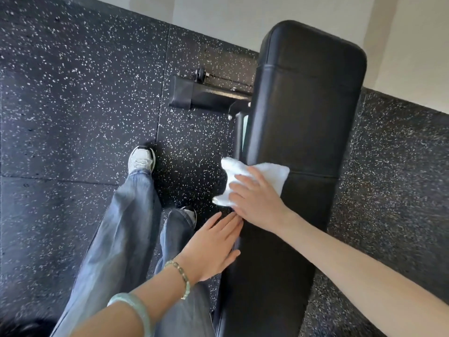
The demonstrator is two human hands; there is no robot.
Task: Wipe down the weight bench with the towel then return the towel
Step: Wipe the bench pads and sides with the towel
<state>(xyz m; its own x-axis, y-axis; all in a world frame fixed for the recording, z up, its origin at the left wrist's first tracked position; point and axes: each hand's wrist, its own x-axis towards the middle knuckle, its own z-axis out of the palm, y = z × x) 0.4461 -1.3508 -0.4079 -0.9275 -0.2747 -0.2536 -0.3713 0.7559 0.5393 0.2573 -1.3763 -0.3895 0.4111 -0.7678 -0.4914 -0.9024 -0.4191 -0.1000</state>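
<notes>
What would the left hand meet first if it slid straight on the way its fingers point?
Probably the right hand, which presses the towel on the bench just ahead of the left hand; depth is unclear.

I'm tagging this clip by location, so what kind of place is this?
Most likely a gym or home workout room. A black padded weight bench on a steel frame stands on speckled rubber floor tiles, and the right hand presses a white towel against the pad.

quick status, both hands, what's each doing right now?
Left hand: open, flat, at the left edge of the weight bench, holding nothing.
Right hand: open, palm pressing the white towel on the bench.
</notes>
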